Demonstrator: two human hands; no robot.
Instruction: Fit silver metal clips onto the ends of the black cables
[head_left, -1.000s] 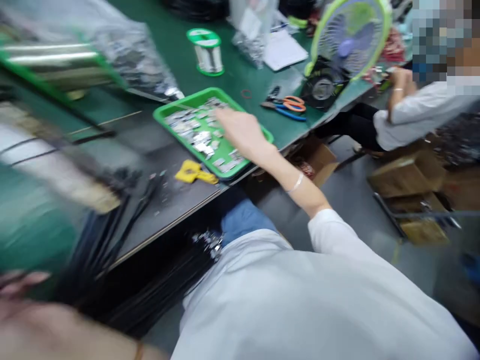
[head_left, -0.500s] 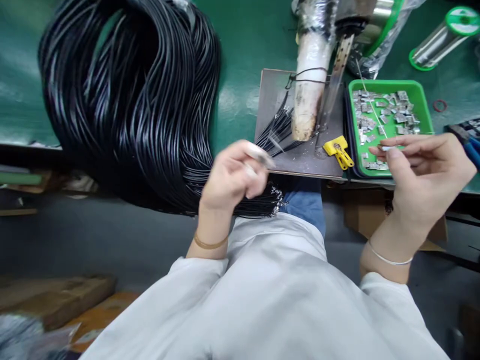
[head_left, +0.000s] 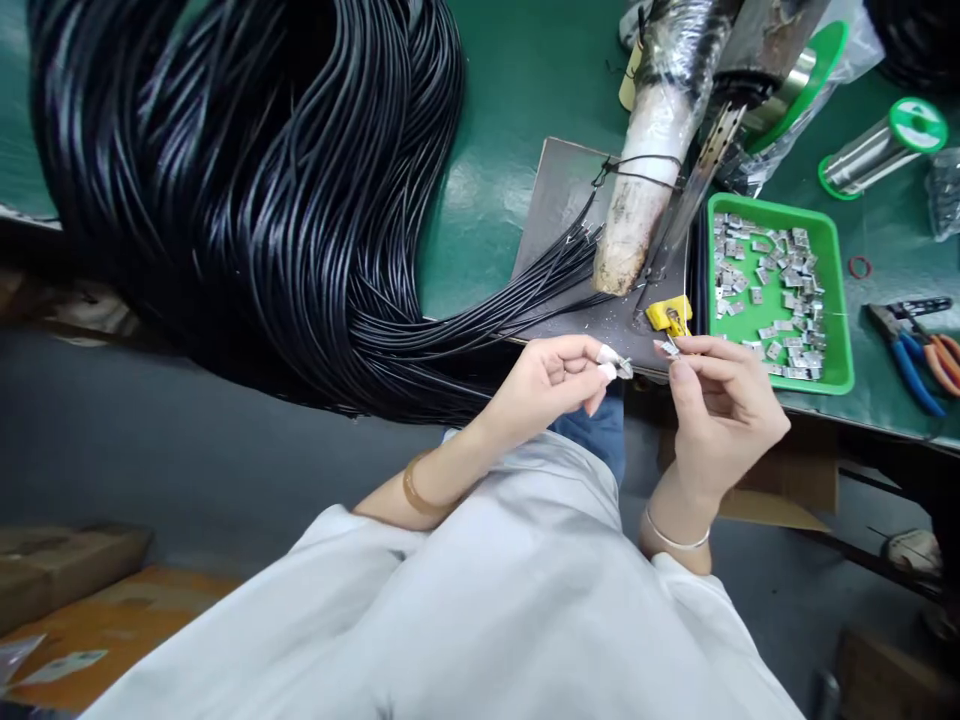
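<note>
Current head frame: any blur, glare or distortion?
Head view: left hand and right hand fairly crisp, no obvious motion blur; head view: highlights streak the black cables, pale sheen on the green tabletop; head view: dim below the table edge, apparent wide-angle stretch.

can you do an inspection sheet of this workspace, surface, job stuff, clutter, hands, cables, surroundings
Surface: green table with a grey board on it.
Job's things: small metal pieces scattered in a green tray.
Clutter: yellow item by the board's right edge; tools with blue and orange handles, red ring and spool right of the tray.
Hands: left hand pinches a small item, unclear; right hand pinches a metal piece.
Cables: black cables bundled at left, some ends on the board.
Surroundings: boxes, lower left.
</note>
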